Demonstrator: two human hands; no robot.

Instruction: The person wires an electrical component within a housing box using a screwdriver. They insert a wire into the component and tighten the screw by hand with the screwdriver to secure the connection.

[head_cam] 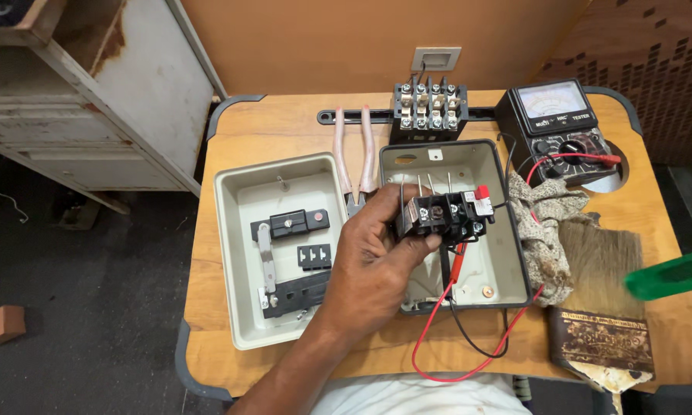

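Black terminal block (442, 215) with upright metal prongs sits clamped in our left hand (377, 265), raised over the open grey switch box (507, 253) so its screws face us; our right hand is out of view.

Left hand (377, 261) grips black relay block (444, 215) over enclosure (507, 253).

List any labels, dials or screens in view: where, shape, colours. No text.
Analog multimeter: back right of the table, black case, pale rectangular needle dial on top, round selector knob below.
Label strip under the meter's dial: narrow, light print on black.
Red tab: small, square, on the black terminal block held in the left hand.
Wall plate: behind the table, square, off-white.
No lit screens.
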